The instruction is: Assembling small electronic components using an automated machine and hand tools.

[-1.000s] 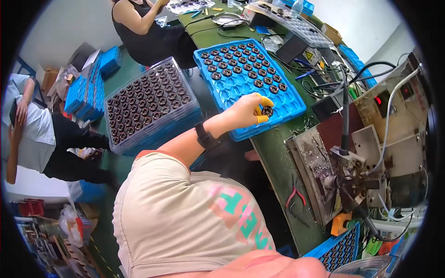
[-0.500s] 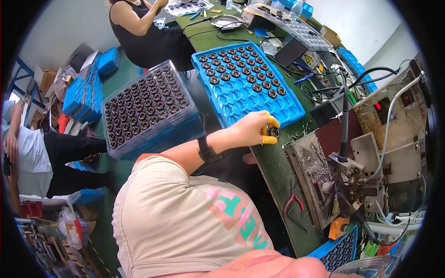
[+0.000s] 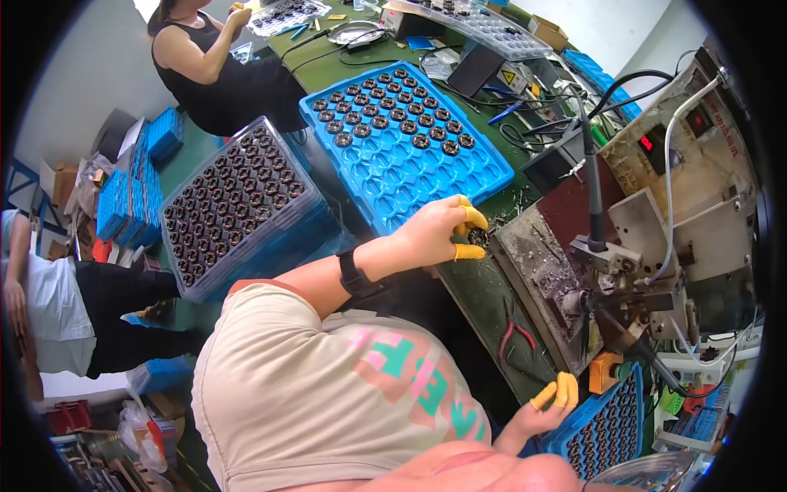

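My left hand (image 3: 447, 232) wears yellow finger cots and a dark watch sits on its wrist. Thumb and fingers pinch a small round motor stator (image 3: 477, 238), dark with coppery windings, above the green bench edge. Just beyond that hand lies a blue moulded tray (image 3: 393, 193), its far pockets filled with similar stators and its nearer pockets bare. At the lower right, my right hand (image 3: 541, 416), also in yellow finger cots, has its fingers stretched apart with nothing visible in them. It is beside another blue tray (image 3: 602, 426) full of stators.
A bench machine (image 3: 607, 271) with a metal-littered base stands to the right. Red-handled pliers (image 3: 516, 336) lie on the green bench (image 3: 484, 295). To the left is a stack of clear trays (image 3: 238, 197) full of stators. One person sits at the far bench; another stands left.
My right hand has come into view at the lower right. The whole view has shifted, moving the bench and trays leftward. My left hand still pinches the stator, now nearer the machine base.
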`<state>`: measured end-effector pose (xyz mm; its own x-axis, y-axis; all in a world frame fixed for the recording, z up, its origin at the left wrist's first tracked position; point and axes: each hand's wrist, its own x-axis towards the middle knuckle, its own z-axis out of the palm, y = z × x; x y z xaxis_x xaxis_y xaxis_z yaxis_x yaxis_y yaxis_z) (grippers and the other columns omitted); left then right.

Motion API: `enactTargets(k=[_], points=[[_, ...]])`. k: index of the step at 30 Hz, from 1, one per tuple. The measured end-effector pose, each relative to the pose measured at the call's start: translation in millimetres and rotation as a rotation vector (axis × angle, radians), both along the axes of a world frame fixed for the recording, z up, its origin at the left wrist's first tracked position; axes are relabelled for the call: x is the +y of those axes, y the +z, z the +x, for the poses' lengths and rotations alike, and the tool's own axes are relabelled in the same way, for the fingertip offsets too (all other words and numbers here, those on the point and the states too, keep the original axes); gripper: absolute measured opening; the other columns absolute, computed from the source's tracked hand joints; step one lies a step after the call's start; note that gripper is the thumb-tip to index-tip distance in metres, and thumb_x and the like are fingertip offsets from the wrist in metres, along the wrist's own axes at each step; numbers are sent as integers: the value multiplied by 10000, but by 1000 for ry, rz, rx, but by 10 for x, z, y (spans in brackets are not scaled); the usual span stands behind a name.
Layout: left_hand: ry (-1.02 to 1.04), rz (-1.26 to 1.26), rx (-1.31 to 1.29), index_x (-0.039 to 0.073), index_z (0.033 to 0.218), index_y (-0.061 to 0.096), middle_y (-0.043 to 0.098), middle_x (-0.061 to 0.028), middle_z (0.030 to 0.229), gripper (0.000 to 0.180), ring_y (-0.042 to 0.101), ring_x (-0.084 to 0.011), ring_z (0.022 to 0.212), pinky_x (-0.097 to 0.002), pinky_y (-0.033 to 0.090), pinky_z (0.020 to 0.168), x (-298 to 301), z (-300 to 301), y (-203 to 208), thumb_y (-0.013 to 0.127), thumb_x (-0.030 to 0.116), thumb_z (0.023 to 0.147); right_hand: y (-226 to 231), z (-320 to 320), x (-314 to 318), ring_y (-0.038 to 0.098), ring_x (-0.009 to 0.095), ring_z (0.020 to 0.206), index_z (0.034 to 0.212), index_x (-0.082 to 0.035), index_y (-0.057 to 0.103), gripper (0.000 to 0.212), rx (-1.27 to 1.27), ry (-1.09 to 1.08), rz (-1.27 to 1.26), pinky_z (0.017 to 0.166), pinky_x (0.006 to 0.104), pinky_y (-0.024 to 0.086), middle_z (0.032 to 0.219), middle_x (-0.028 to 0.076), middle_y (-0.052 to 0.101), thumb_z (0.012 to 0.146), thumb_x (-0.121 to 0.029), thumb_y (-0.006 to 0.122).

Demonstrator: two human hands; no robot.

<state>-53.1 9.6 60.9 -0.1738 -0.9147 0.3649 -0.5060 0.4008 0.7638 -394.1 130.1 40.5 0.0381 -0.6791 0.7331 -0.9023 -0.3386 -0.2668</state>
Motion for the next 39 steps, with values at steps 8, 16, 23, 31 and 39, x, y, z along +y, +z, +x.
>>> enactTargets(k=[8,16,23,31,39], points=[[64,-28,-3,90,1043,700,597,-51,847,413,560,-159,675,-275,472,628,-1,8,62,858,141,666,-194,52,-53,598,325,985,1028,33,667,147,-148,-91,-22,892,423,470,1042,163,636,898,-21,626],[27,-20,82,60,1028,690,611,-46,862,364,581,-152,724,-261,473,644,-23,-69,115,831,84,694,396,206,-475,616,255,987,1154,-22,643,339,-519,21,180,901,340,475,1061,120,657,831,-73,731],[-28,-43,110,62,1021,691,623,-38,894,360,583,-156,762,-274,476,693,-47,-265,176,835,103,693,471,356,-1039,618,266,958,1076,-22,658,412,-434,55,162,874,359,482,1047,116,664,723,-142,832],[-179,-118,52,59,1026,695,646,-108,985,378,626,-262,835,-335,508,772,-222,-944,533,840,176,696,455,315,-842,612,247,969,1063,-23,665,402,-570,93,123,880,338,482,1063,103,652,713,-119,838],[-327,-258,32,13,1004,697,669,-110,977,398,638,-238,857,-319,509,755,-465,-1452,420,845,226,702,264,48,-346,600,225,999,1112,-17,643,403,-546,-18,87,913,320,457,1070,99,633,752,-88,809]])
